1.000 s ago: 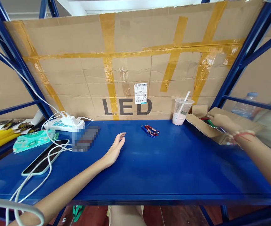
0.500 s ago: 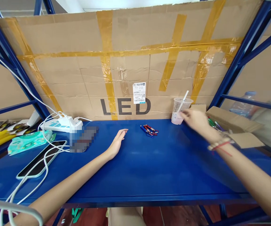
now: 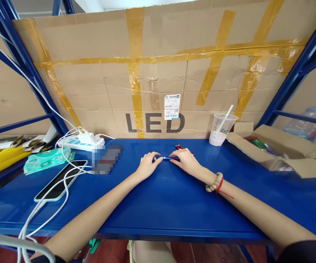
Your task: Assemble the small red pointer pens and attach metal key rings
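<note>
A slim blue keychain penlight [image 3: 170,158] with a silvery end lies low over the blue shelf, between my two hands. My left hand [image 3: 147,164] has its thumb and index finger closed at the silvery end. The other end is in the fingers of my right hand [image 3: 187,160], which partly hide it. Just behind my right hand, red keychain penlights [image 3: 179,147] rest on the shelf, mostly covered by the fingers. A beaded bracelet with a red string circles my right wrist.
A plastic cup [image 3: 220,131] with a straw and pink drink stands at the back right, beside an open cardboard box [image 3: 275,146] holding pens. On the left lie a phone [image 3: 61,182], white cables, a power strip [image 3: 74,142] and a green packet [image 3: 46,160]. Taped cardboard [image 3: 105,95] backs the shelf.
My right hand has left the cup and come left to the penlights. My left hand has moved slightly right, and both hands now hold the blue one. The view has shifted a little left.
</note>
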Action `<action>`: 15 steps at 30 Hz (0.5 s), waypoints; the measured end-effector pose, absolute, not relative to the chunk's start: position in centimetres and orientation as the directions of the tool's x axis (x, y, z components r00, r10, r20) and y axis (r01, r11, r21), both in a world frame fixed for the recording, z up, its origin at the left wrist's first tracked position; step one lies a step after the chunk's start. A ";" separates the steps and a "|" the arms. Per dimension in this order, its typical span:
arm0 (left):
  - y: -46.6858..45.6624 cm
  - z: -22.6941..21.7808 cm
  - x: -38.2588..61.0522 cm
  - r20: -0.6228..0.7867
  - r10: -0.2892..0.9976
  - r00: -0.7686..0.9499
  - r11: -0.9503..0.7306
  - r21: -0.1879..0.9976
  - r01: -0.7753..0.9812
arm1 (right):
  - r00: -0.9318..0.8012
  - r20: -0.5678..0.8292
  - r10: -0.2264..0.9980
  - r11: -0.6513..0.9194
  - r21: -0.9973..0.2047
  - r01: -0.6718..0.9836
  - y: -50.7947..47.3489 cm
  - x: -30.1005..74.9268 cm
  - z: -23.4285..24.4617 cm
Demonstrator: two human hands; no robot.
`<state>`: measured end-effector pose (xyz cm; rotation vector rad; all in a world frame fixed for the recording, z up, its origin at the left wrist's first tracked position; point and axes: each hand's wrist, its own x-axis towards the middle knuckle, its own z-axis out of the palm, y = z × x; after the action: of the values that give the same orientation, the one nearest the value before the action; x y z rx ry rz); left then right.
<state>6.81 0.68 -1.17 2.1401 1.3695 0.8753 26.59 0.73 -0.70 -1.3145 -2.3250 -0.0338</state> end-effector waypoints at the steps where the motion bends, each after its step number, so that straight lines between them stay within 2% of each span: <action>1: 0.8 -1.3 6.8 0.280 0.895 0.348 -0.445 0.615 0.651 | -0.459 0.412 0.787 0.584 -0.258 0.770 0.3 26.4 -0.8; 3: 0.8 -1.5 6.8 0.294 0.854 0.429 -0.517 0.570 0.638 | -0.478 0.421 0.771 0.627 -0.367 0.688 -0.4 25.8 -1.1; 5: 0.8 -1.5 6.7 0.300 0.824 0.481 -0.558 0.577 0.597 | -0.465 0.427 0.776 0.628 -0.443 0.640 -0.9 25.4 -1.3; 10: 0.6 -1.5 6.4 0.428 0.761 0.487 -0.647 0.545 0.533 | -0.452 0.432 0.780 0.622 -0.465 0.630 -1.4 24.9 -1.6; 12: 0.6 -1.4 6.4 0.507 0.707 0.494 -0.708 0.513 0.486 | -0.444 0.383 0.810 0.586 -0.539 0.605 -1.5 24.8 -1.5; 15: 0.7 -1.3 6.4 0.599 0.615 0.513 -0.788 0.444 0.427 | -0.481 0.277 0.832 0.514 -0.710 0.481 -1.4 24.9 -1.4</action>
<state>6.44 0.73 -1.26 2.5159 0.8839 1.1391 24.90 -1.43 -1.39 -1.0661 -2.1466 0.7458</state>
